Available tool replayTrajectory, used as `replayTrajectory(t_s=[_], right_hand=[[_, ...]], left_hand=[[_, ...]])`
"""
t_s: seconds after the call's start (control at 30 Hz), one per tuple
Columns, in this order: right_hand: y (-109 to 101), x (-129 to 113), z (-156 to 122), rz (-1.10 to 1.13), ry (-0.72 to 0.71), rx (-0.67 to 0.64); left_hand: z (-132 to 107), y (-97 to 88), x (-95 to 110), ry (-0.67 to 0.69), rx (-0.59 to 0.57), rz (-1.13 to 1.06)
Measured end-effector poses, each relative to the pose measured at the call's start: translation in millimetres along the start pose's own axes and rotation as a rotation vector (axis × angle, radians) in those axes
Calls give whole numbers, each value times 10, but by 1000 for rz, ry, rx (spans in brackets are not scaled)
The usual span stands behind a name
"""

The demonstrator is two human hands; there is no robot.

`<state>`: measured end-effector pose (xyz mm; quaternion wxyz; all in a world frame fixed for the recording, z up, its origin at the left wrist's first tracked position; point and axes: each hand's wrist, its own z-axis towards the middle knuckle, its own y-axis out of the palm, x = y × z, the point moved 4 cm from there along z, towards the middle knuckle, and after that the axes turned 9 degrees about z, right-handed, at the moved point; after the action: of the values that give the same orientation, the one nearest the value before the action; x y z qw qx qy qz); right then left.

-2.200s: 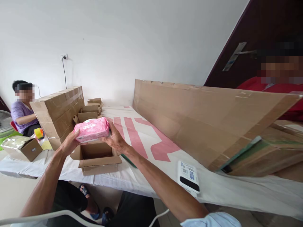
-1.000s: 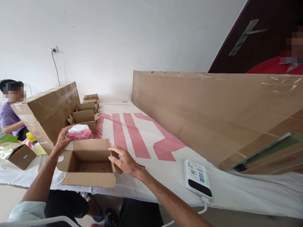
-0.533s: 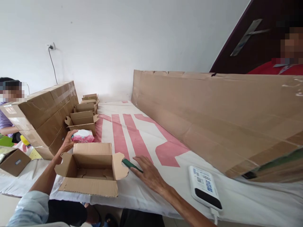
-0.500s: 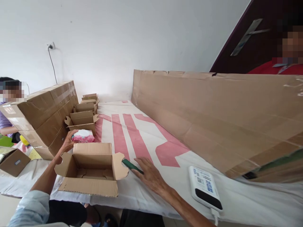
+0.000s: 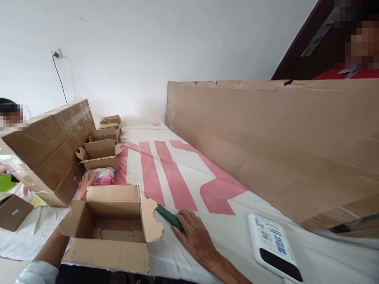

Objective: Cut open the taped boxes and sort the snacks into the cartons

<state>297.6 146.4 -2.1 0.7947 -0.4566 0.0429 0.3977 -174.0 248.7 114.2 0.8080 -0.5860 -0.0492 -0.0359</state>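
An upright cardboard box (image 5: 105, 252) stands before me with its flaps spread and its inside bare. Beyond its back flap, a soft package in pink and white wrapping (image 5: 106, 177) lies on the cloth. My left hand (image 5: 85, 184) is at the package's left end, fingers stretched out and touching its edge; the box hides part of the wrist. To the right of the box, my right hand (image 5: 197, 236) rests low on the cloth. Between its thumb and fingers is a dark green stick-like thing (image 5: 170, 219), its far end beside the box's right flap.
Several open cardboard boxes (image 5: 100, 162) line up behind the package. Stacked taped cartons (image 5: 56, 146) wall off the left, and a tall cardboard panel (image 5: 266, 138) the right. A white device with a black end (image 5: 274, 246) lies at right. People are beyond both barriers.
My left hand has loosened from around the package, its fingers now straighter at the left end. The view has shifted slightly. My right hand stays beside the box with the green thing.
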Motion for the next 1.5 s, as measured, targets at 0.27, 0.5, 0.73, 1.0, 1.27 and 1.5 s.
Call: replayTrajectory(t_s=[0.27,0.5,0.73,1.0,1.27,1.5], right_hand=[[-5,-10,-42,-15,-18,35],[30,55,-99,-26,2,14],[59,117,-173,-59,-24,29],[54,124,-173,-53,-30,39],[58,99,-103,-17,-7,35],[62,31,-43,-16,-8,42]], left_hand=[[247,341,139,-16,-83,279],[448,391,161,-1,-31,284],[724,424,194,-9,-57,297],[1048,535,189,0,-19,241],[984,360,180,-53,34,49],[744,-178,226,-168,71,-643]])
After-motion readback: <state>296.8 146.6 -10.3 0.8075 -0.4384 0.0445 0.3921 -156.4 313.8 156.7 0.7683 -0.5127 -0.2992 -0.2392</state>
